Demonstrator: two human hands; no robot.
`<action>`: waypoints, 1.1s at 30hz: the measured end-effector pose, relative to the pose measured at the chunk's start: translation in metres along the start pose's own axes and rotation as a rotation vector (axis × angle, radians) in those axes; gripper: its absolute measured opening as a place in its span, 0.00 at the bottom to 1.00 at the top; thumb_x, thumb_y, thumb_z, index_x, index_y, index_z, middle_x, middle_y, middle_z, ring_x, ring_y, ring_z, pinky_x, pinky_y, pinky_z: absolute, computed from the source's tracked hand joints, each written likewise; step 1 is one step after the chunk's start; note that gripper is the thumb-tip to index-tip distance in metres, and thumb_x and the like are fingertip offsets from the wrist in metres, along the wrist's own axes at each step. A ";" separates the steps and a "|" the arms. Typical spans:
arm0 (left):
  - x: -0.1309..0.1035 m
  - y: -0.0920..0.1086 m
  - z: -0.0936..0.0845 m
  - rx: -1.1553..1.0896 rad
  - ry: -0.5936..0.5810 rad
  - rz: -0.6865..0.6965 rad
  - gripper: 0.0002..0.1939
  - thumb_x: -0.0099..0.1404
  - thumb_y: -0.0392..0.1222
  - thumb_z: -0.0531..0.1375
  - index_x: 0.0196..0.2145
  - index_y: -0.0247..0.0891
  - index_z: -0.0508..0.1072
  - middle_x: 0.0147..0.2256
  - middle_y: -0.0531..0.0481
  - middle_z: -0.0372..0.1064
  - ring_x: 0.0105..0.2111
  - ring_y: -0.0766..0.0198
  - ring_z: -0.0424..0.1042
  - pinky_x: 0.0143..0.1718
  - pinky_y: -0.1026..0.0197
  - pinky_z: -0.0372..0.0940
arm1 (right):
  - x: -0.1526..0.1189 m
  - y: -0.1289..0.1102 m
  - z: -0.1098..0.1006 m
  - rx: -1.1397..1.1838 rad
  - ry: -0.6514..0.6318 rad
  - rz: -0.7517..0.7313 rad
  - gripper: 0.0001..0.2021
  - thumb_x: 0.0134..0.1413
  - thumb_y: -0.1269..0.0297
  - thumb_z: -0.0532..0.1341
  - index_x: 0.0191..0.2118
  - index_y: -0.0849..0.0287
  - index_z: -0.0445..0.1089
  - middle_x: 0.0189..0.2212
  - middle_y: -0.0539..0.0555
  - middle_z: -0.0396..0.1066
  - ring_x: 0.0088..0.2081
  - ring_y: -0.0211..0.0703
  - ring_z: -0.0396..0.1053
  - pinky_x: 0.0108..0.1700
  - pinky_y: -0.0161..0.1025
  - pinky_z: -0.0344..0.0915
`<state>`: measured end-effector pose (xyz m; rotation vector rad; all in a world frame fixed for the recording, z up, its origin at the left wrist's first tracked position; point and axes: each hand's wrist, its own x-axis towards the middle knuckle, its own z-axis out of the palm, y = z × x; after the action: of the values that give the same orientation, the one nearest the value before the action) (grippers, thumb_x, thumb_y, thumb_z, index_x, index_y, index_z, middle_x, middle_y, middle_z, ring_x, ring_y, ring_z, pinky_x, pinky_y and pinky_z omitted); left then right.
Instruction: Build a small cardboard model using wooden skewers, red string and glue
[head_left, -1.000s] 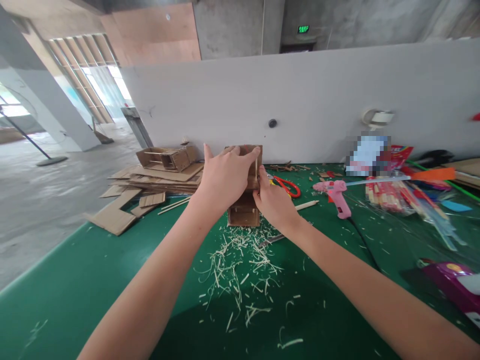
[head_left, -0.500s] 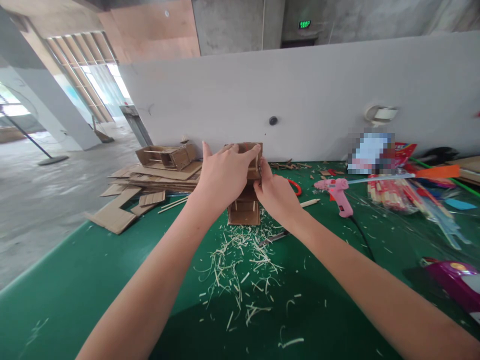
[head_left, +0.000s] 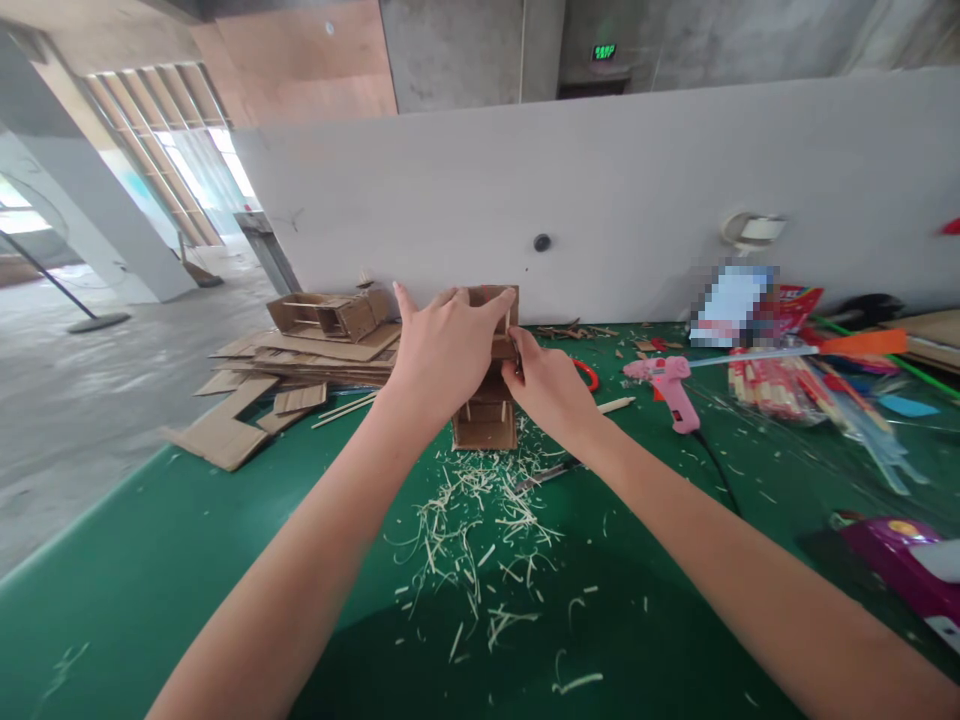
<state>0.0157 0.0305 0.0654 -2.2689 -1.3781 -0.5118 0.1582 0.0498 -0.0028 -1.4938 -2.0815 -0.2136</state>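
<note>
A small brown cardboard structure (head_left: 485, 430) with open compartments and thin wooden sticks across them stands on the green table. My left hand (head_left: 448, 345) lies over its upper part, index finger stretched along the top right, and grips it. At its right side is my right hand (head_left: 551, 385), thumb and index finger bent together in a pinch against the edge. A small dark bit shows between those fingers, too little to name. Both hands hide much of the structure's middle.
Pale wood shavings (head_left: 480, 520) and a blade tool (head_left: 544, 474) lie in front. Cardboard sheets (head_left: 322, 366) and another cardboard box (head_left: 330, 315) are on the left. A pink glue gun (head_left: 675, 390) with its cord, bagged sticks (head_left: 772, 385) and a purple object (head_left: 900, 565) sit right.
The whole view has shifted slightly. Both hands keep their places on the cardboard structure, and the right fingers have barely moved at its edge.
</note>
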 end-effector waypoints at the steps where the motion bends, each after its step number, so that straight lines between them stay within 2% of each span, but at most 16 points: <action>1: 0.000 0.000 0.001 -0.001 0.001 -0.002 0.27 0.68 0.32 0.46 0.61 0.51 0.59 0.46 0.43 0.71 0.49 0.51 0.68 0.57 0.26 0.43 | 0.000 0.000 0.000 -0.005 -0.002 0.002 0.24 0.60 0.67 0.46 0.60 0.69 0.57 0.27 0.59 0.72 0.26 0.45 0.66 0.28 0.39 0.53; 7: 0.001 -0.001 0.004 -0.011 0.023 0.001 0.25 0.69 0.33 0.45 0.61 0.50 0.61 0.44 0.42 0.71 0.48 0.50 0.68 0.56 0.24 0.44 | 0.000 0.002 0.000 0.001 0.003 -0.008 0.23 0.59 0.67 0.46 0.58 0.68 0.58 0.29 0.60 0.73 0.25 0.44 0.65 0.27 0.39 0.52; 14: -0.001 -0.001 0.003 -0.002 0.023 0.011 0.24 0.69 0.34 0.44 0.59 0.48 0.62 0.42 0.43 0.71 0.46 0.51 0.69 0.54 0.25 0.48 | 0.001 0.003 -0.001 -0.061 -0.021 -0.015 0.23 0.60 0.66 0.46 0.60 0.68 0.58 0.27 0.59 0.73 0.26 0.45 0.65 0.27 0.39 0.49; 26: 0.000 -0.001 0.004 0.011 0.027 0.016 0.24 0.70 0.34 0.45 0.60 0.48 0.62 0.43 0.42 0.71 0.47 0.50 0.69 0.54 0.25 0.48 | 0.001 0.004 0.002 -0.104 0.003 -0.028 0.23 0.60 0.67 0.46 0.59 0.69 0.58 0.27 0.59 0.73 0.25 0.43 0.64 0.26 0.39 0.46; 30: 0.000 0.000 0.004 -0.006 0.018 -0.003 0.24 0.70 0.35 0.45 0.60 0.49 0.61 0.44 0.44 0.72 0.48 0.52 0.69 0.56 0.27 0.48 | 0.001 0.005 0.004 -0.105 0.024 -0.035 0.23 0.60 0.68 0.46 0.59 0.70 0.58 0.28 0.59 0.73 0.24 0.41 0.64 0.25 0.38 0.44; 33: 0.000 -0.003 0.000 -0.057 0.010 0.012 0.24 0.70 0.35 0.45 0.60 0.49 0.62 0.46 0.44 0.72 0.47 0.52 0.70 0.54 0.32 0.55 | 0.000 0.006 0.005 -0.087 0.047 -0.052 0.23 0.60 0.68 0.46 0.59 0.70 0.58 0.30 0.60 0.74 0.24 0.40 0.64 0.26 0.38 0.45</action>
<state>0.0134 0.0319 0.0657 -2.3146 -1.3608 -0.5650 0.1619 0.0540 -0.0078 -1.4710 -2.0993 -0.3600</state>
